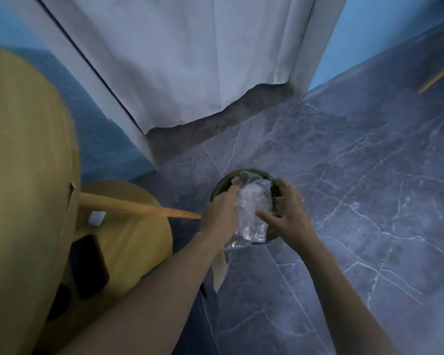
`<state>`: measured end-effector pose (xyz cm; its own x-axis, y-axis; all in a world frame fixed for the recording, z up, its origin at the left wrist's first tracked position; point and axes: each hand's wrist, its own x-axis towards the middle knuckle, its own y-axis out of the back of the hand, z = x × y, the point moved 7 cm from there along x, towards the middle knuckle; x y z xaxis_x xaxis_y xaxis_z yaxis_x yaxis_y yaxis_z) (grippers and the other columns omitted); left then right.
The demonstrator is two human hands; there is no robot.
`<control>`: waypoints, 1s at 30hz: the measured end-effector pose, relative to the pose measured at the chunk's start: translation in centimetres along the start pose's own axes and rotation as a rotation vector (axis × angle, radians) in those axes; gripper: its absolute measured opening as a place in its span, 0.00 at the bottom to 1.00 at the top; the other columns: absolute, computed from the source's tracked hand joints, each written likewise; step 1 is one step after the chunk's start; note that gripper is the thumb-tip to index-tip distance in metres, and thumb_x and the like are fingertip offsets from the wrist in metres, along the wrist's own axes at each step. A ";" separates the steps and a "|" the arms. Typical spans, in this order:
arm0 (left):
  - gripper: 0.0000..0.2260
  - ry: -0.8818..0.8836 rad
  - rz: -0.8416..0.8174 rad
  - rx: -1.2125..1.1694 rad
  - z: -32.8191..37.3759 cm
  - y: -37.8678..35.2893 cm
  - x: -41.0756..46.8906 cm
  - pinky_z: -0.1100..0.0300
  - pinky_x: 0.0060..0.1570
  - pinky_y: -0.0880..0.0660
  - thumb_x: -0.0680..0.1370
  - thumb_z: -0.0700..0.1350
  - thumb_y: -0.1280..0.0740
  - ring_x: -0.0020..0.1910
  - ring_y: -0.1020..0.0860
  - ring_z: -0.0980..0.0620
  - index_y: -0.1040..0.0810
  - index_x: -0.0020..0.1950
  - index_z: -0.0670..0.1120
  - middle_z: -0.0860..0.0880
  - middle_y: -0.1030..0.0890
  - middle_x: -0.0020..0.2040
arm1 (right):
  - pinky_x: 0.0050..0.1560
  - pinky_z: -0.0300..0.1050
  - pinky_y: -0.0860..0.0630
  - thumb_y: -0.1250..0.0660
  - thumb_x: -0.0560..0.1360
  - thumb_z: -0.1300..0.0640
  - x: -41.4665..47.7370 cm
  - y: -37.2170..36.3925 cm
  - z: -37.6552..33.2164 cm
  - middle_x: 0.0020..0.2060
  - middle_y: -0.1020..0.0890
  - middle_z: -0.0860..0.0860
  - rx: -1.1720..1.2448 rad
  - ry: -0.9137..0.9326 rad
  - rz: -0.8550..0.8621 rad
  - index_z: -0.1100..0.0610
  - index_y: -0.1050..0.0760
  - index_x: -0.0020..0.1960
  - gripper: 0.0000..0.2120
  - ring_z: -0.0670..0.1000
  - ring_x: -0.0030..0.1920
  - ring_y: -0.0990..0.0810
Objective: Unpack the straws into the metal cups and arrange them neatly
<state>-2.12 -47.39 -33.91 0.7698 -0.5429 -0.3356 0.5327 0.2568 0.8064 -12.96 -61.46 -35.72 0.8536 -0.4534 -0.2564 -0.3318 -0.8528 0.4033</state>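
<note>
The head view looks down at a dark grey marble-patterned floor (356, 175) with pale veins and thin tile joints. On it stands a small round bin (222, 181) with a dark rim. Both hands meet over its mouth and hide much of its near side.

A crumpled wad of clear plastic wrapping (254, 201), glossy and creased, sits above the bin opening between the hands. The left hand (219, 213) has its fingers curled into the wrapping's left side and grips it. The right hand (290, 216) is spread, with fingers fairly straight and apart and the forefinger laid against the wrapping's near right side.

At the left edge is a round, pale wooden tabletop (23, 162). Below it is a lower round wooden shelf (139, 239). The shelf carries a dark flat phone (89, 265) and a small white block (97, 218). A tapered wooden leg (139, 208) slants toward the left hand.

A white pleated curtain (190, 60) hangs behind, just clear of the floor, with blue wall (356, 34) beside it.
</note>
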 end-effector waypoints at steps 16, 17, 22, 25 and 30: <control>0.27 -0.082 -0.049 0.092 -2.1 -8.5 5.7 0.50 0.74 0.33 0.82 0.42 0.35 0.77 0.35 0.46 0.37 0.81 0.51 0.49 0.35 0.79 | 0.50 0.56 0.24 0.34 0.81 0.56 6.0 -3.5 8.5 0.67 0.28 0.56 -0.439 -0.238 0.158 0.54 0.29 0.69 0.17 0.63 0.56 0.21; 0.27 -0.075 -0.114 0.120 -2.7 -9.3 5.7 0.50 0.72 0.31 0.83 0.41 0.37 0.75 0.33 0.46 0.38 0.81 0.51 0.49 0.34 0.79 | 0.51 0.55 0.25 0.34 0.81 0.55 6.3 -4.3 9.2 0.68 0.28 0.57 -0.445 -0.257 0.129 0.54 0.30 0.70 0.18 0.63 0.57 0.21; 0.30 -0.040 -0.457 0.268 -5.3 -12.7 5.8 0.47 0.75 0.35 0.85 0.41 0.41 0.79 0.39 0.42 0.50 0.84 0.51 0.46 0.42 0.82 | 0.66 0.55 0.29 0.41 0.84 0.49 6.9 -8.8 12.4 0.77 0.33 0.56 -0.502 -0.296 -0.209 0.53 0.40 0.80 0.26 0.63 0.70 0.27; 0.32 -0.049 -0.519 0.330 -5.7 -13.4 6.6 0.47 0.78 0.41 0.85 0.41 0.42 0.82 0.44 0.42 0.54 0.84 0.51 0.46 0.48 0.84 | 0.67 0.56 0.30 0.47 0.86 0.53 7.2 -8.5 13.2 0.76 0.29 0.52 -0.652 -0.273 -0.187 0.50 0.40 0.80 0.23 0.64 0.70 0.32; 0.32 -0.101 -0.506 0.357 -6.0 -13.7 7.5 0.41 0.75 0.36 0.84 0.42 0.39 0.80 0.40 0.40 0.51 0.84 0.52 0.45 0.44 0.83 | 0.63 0.55 0.28 0.41 0.84 0.55 7.3 -8.3 14.4 0.74 0.29 0.55 -0.741 -0.295 -0.185 0.47 0.38 0.79 0.23 0.64 0.70 0.33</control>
<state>-1.54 -50.18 -50.39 0.4070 -0.6044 -0.6849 0.6586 -0.3254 0.6785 -9.75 -61.47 -53.59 0.6937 -0.4595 -0.5546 0.2439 -0.5747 0.7812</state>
